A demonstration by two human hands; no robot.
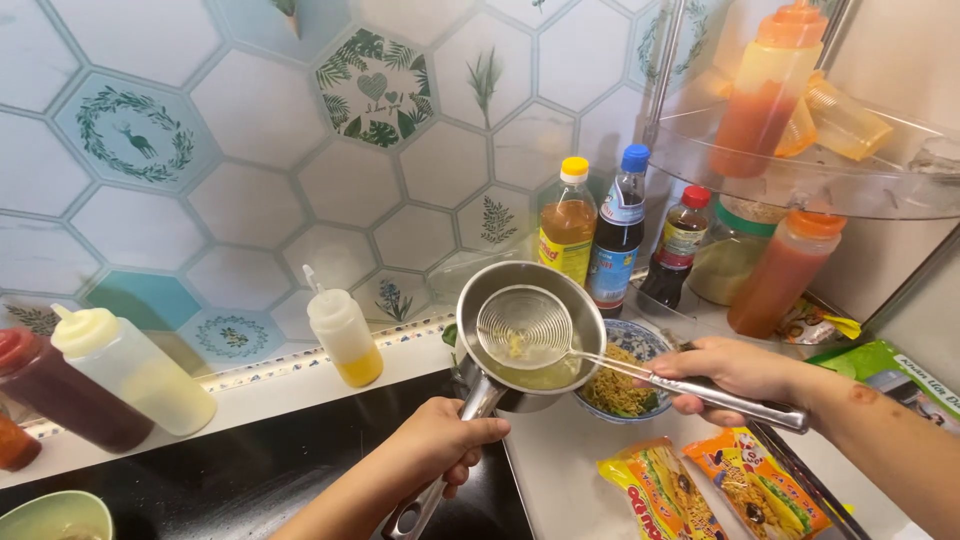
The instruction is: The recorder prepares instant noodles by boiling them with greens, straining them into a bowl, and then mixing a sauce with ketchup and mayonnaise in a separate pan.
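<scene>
My left hand (435,445) grips the handle of a small steel saucepan (575,305), which is tilted and holds pale yellowish liquid. My right hand (725,375) holds the metal handle of a wire skimmer (523,327). The skimmer's round mesh rests inside the pan's mouth, just above the liquid. Right behind the pan sits a blue patterned bowl (640,345) of dry yellow noodles. Two orange and yellow instant noodle packets (715,490) lie on the counter below my right hand.
A black stovetop (220,470) lies at lower left. Squeeze bottles (130,375) stand along the tiled wall, one yellow-filled bottle (345,335) near the pan. Sauce and oil bottles (600,230) stand behind the bowl. A clear shelf (800,170) holds orange bottles at upper right.
</scene>
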